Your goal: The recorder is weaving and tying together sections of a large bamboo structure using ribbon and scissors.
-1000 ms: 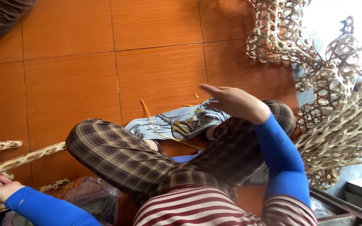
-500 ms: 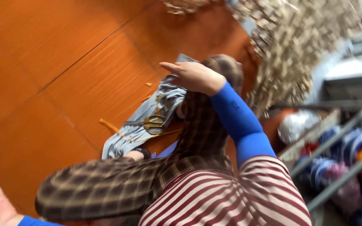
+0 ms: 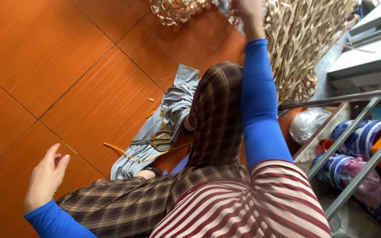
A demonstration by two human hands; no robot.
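From the head camera, looking down at a seated person in plaid trousers and a striped top, the right hand [image 3: 248,9] is stretched far forward at the top edge of the picture, up against the woven lattice mats [image 3: 307,42] of pale split strips that pile up at the upper right; the hand is blurred and partly cut off, so whether its fingers pinch a strip or lie loose cannot be told. A smaller round piece of the same open weave [image 3: 175,9] lies just beside it to the left on the orange tiled floor [image 3: 58,66]. The left hand [image 3: 45,176] hovers low at the left with fingers spread and holding nothing, well apart from the weaving. Between the two, a grey cloth [image 3: 166,114] is spread on the floor beside the knee, with yellow-handled scissors [image 3: 157,140] lying on it and a few loose strips [image 3: 124,152] near them. At the right, a metal rack [image 3: 353,145] holds blue-and-white bowls [image 3: 358,132] and plastic bags.
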